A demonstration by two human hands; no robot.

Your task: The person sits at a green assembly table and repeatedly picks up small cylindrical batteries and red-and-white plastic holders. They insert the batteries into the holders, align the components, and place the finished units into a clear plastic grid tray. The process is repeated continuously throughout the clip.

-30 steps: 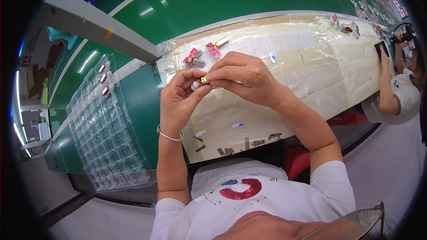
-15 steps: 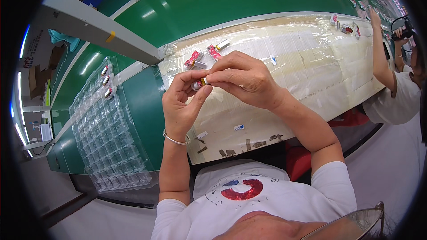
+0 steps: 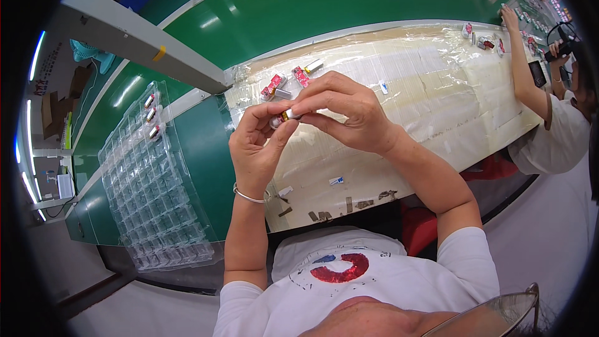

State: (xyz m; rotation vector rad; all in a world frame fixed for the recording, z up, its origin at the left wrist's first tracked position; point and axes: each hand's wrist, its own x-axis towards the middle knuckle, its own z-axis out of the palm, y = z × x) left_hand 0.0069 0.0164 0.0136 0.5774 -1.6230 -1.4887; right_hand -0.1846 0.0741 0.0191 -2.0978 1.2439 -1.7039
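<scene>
My left hand (image 3: 254,146) is closed, pinching a small tube-like piece with white, red and gold parts (image 3: 284,117) between thumb and fingers. The fingertips of my right hand (image 3: 349,112) grip the other end of this piece. Fingers cover much of it, so its exact kind cannot be made out. Just beyond my hands, on the covered table, lie a red-patterned piece (image 3: 272,86) with a silver cylinder (image 3: 282,94) beside it. Another red-patterned piece (image 3: 301,76) lies close to a silver-and-gold cylinder (image 3: 314,66).
A clear compartment tray (image 3: 156,187) at left holds a few small pieces (image 3: 151,114) at its far end. A grey metal post (image 3: 150,40) rises beyond it. Paper scraps (image 3: 336,181) dot the plastic-covered tabletop (image 3: 430,106). At right, a co-worker's hand (image 3: 509,17) reaches over similar pieces.
My hands stay almost in place, both still on the small piece. The co-worker's arm at right has moved slightly left and farther away.
</scene>
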